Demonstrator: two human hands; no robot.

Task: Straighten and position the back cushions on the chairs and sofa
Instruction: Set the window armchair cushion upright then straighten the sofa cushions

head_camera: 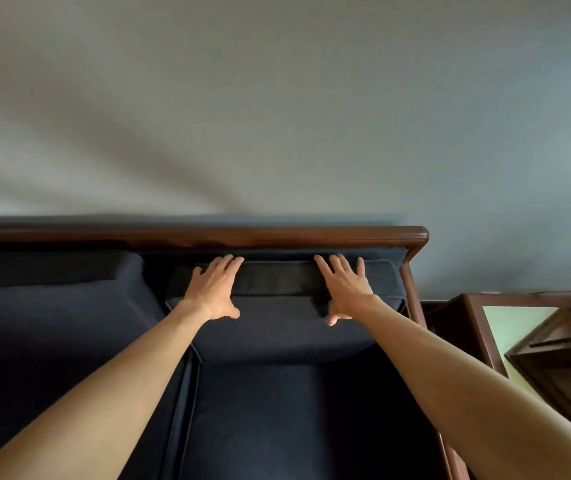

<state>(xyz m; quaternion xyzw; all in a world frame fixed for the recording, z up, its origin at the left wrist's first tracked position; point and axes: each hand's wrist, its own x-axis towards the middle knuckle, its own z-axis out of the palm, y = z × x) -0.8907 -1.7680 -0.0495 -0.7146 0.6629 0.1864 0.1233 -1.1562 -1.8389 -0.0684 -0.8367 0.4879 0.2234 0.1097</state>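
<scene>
We see both hands flat on the top edge of the dark blue back cushion [277, 317], which stands at the right end of the sofa [208, 233], against its wooden back rail. The left hand [213, 292] and the right hand [344, 291] have straight, spread fingers, so each grip is released and only presses the fabric. A second back cushion [52, 296] leans to the left. A wooden side table [471, 306] stands beside the sofa on the right.
</scene>
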